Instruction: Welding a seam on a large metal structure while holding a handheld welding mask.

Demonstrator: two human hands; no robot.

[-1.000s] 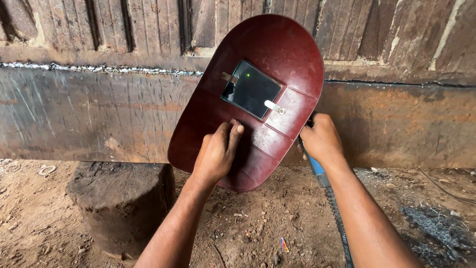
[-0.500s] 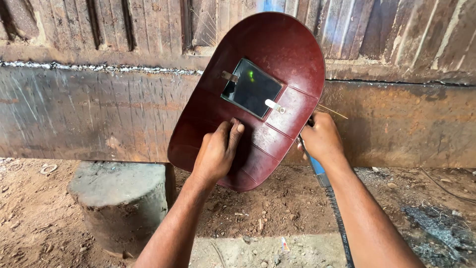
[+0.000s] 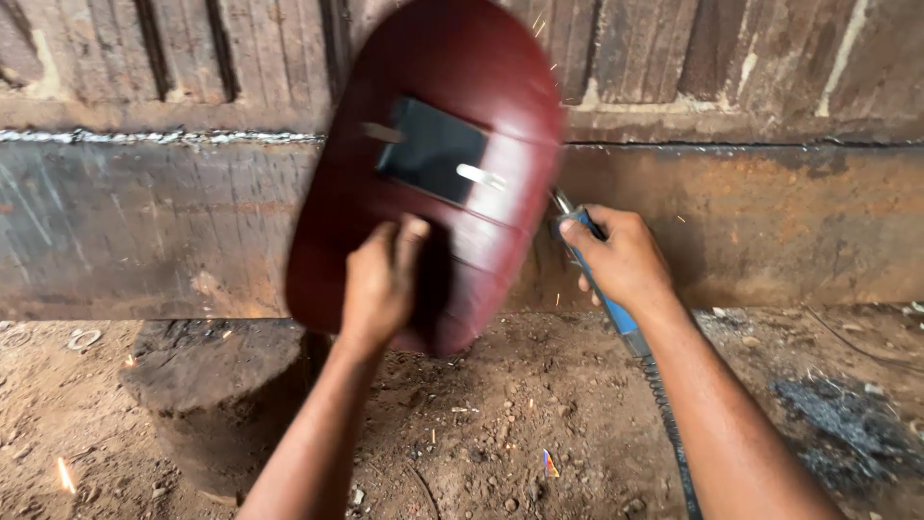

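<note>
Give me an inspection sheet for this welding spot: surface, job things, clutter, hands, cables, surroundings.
Surface: dirt ground, loose stones.
Job's things: dark red shield with dark window, blurred; blue-handled holder; sparks near its tip.
Clutter: stump; metal ring; ash patch.
Hands: left hand grips the shield; right hand grips the holder.
Cables: cable runs down from the holder.
Surroundings: rusty steel beam with weld seam, wooden planks above.
</note>
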